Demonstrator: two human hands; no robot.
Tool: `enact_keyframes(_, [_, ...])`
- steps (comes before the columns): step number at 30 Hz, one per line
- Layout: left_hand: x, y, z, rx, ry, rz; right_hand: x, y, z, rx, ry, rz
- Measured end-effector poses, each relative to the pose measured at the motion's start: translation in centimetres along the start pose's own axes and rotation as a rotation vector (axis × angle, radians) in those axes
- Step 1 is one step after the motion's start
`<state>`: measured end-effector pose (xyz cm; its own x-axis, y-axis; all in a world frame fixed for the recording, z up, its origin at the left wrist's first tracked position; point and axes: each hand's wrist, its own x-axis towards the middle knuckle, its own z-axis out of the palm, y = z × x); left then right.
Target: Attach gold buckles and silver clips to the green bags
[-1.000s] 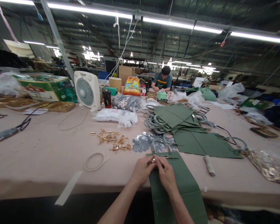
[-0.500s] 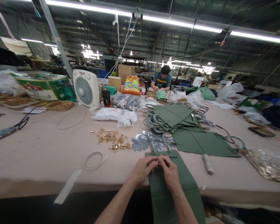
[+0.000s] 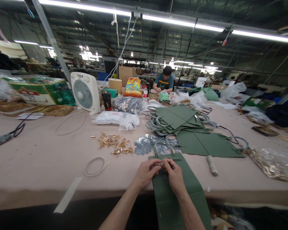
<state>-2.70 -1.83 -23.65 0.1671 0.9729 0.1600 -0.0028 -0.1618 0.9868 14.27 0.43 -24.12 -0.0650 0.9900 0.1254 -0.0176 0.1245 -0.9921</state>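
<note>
A green bag panel (image 3: 190,191) with a looped handle (image 3: 163,145) lies over the table's front edge and hangs down. Above its upper part my left hand (image 3: 146,172) and my right hand (image 3: 174,176) meet, fingertips pinched. Between them is a small shiny metal fitting (image 3: 161,163), partly covered by the fingers. Just beyond the fingertips a metal piece (image 3: 167,157) sits on the panel near the handle. Gold metal fittings (image 3: 116,145) are heaped to the left of the handle, beside a pile of thin silvery plates (image 3: 146,144).
Stacked green panels with handles (image 3: 180,116) lie behind, another panel (image 3: 208,144) to the right. A wrapped rod (image 3: 212,165), a bag of metal parts (image 3: 270,163), a tape ring (image 3: 95,166) and a fan (image 3: 85,92) are around. A co-worker (image 3: 163,82) sits across the table.
My view has shifted slightly. Both hands stay at the same spot on the panel, with the fingertips moving a little around the small metal fitting.
</note>
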Motion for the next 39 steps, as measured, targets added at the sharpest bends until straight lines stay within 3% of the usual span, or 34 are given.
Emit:
enact_keyframes(15, [-0.1,0.7,-0.1,0.049,0.019,0.062,1.1,-1.1,-0.3,0.173,-0.269,0.300])
enact_keyframes(18, [0.1,0.6,-0.1,0.065,0.077,0.055,1.0,-1.0,-0.1,0.084,-0.274,0.245])
enact_keyframes(23, [0.2,-0.2,-0.1,0.047,0.207,-0.027,-0.2,-0.4,-0.2,0.016,-0.051,0.023])
enact_keyframes(34, [-0.2,0.6,0.2,0.112,0.202,0.043,-1.3,-1.1,0.2,-0.081,-0.057,-0.176])
enact_keyframes(39, [-0.4,0.8,0.3,0.149,0.187,0.096,-1.4,-0.3,0.1,-0.059,-0.015,-0.156])
